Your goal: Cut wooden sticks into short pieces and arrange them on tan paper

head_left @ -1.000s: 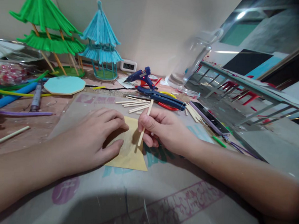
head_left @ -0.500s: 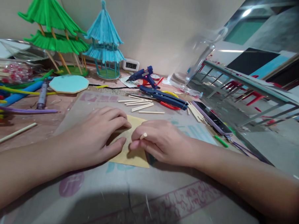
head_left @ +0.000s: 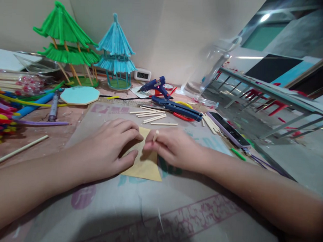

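My left hand [head_left: 109, 151] lies on a yellow paper piece [head_left: 144, 168], fingers curled down on it and thumb pressing its edge. My right hand [head_left: 171, 148] is closed around a short wooden stick [head_left: 155, 135]; only the stick's tip pokes out above my fingers, right over the paper. The two hands almost touch at the fingertips. Several loose wooden sticks [head_left: 151, 115] lie just beyond them on the cardboard mat [head_left: 195, 204].
A blue glue gun [head_left: 155, 85], blue-handled pliers [head_left: 178, 108] and a phone [head_left: 228, 129] lie behind the hands. A green pagoda model [head_left: 65, 47], a blue pagoda model [head_left: 115, 53] and a light blue octagon board [head_left: 80, 95] stand at back left. Coloured pipe cleaners [head_left: 1, 117] pile at left.
My right hand turned the stick from upright over the paper to tucked in its fingers and slid closer to my left hand. The view shifted slightly left.
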Demonstrator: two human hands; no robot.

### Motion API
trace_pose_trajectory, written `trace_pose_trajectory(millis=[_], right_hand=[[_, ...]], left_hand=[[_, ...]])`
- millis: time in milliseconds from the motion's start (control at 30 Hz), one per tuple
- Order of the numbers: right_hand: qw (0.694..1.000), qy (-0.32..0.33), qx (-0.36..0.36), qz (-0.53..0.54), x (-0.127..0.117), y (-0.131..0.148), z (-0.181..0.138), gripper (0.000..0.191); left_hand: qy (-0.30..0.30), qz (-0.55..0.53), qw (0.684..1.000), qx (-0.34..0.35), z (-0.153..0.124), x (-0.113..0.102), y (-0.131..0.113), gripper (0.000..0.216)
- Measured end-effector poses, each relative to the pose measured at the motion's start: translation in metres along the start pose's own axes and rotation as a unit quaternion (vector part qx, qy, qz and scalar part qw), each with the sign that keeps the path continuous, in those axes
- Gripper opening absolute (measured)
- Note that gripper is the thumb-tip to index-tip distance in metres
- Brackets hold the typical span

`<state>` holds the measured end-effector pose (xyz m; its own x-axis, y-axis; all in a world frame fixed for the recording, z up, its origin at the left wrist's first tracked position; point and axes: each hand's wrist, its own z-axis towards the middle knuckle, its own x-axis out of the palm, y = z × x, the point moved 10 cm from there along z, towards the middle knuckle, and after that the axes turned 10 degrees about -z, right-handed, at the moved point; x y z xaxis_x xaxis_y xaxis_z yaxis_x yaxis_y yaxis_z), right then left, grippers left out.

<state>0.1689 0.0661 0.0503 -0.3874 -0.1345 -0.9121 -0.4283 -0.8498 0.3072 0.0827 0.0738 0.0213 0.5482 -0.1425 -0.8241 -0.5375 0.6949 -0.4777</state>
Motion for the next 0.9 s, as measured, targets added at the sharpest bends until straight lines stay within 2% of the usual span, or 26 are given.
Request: trace_pose_trajectory(millis=[67,133,167,267,300,367,467,533,600,700,900], right_hand=[[1.0,-0.011,0.013,-0.006,-0.002,-0.001,0.0,0.022],[0.998,0.034,-0.025,0.039,0.008,0.005,-0.001,0.022],[0.998,0.036,-0.022,0.045,0.009,0.003,0.0,0.023],[0.997,-0.04,0.066,0.019,-0.004,-0.023,0.001,0.021],[0.992,-0.056,0.098,0.058,-0.005,-0.031,0.001,0.023],[0.965,-0.06,0.16,0.199,0.002,-0.045,-0.001,0.031],[0.882,-0.048,0.198,0.424,0.018,-0.046,-0.001,0.041],[0.838,-0.045,0.197,0.506,0.024,-0.042,-0.001,0.041],[0.811,-0.045,0.194,0.55,0.027,-0.039,0.0,0.038],[0.797,-0.038,0.191,0.571,0.03,-0.038,0.0,0.037],[0.8,-0.031,0.201,0.565,0.032,-0.039,-0.002,0.038]], left_hand=[[-0.002,-0.001,1.0,-0.003,-0.001,-0.001,0.0,0.023],[-0.003,-0.003,1.0,-0.004,0.0,-0.001,0.0,0.023],[-0.001,-0.004,1.0,-0.004,0.0,-0.001,0.0,0.024],[0.01,0.004,1.0,-0.011,0.001,0.001,0.001,0.027],[0.013,0.007,1.0,-0.014,0.002,0.002,0.001,0.028],[0.014,0.008,1.0,-0.018,0.002,0.002,0.002,0.03],[0.013,0.009,1.0,-0.016,0.002,0.002,0.002,0.03],[0.006,0.01,1.0,-0.011,0.001,0.001,0.002,0.029],[-0.003,0.01,1.0,-0.007,0.001,0.0,0.002,0.028],[-0.006,0.011,1.0,-0.003,0.001,-0.001,0.001,0.028],[0.004,0.015,1.0,-0.003,0.002,0.0,0.002,0.029]])
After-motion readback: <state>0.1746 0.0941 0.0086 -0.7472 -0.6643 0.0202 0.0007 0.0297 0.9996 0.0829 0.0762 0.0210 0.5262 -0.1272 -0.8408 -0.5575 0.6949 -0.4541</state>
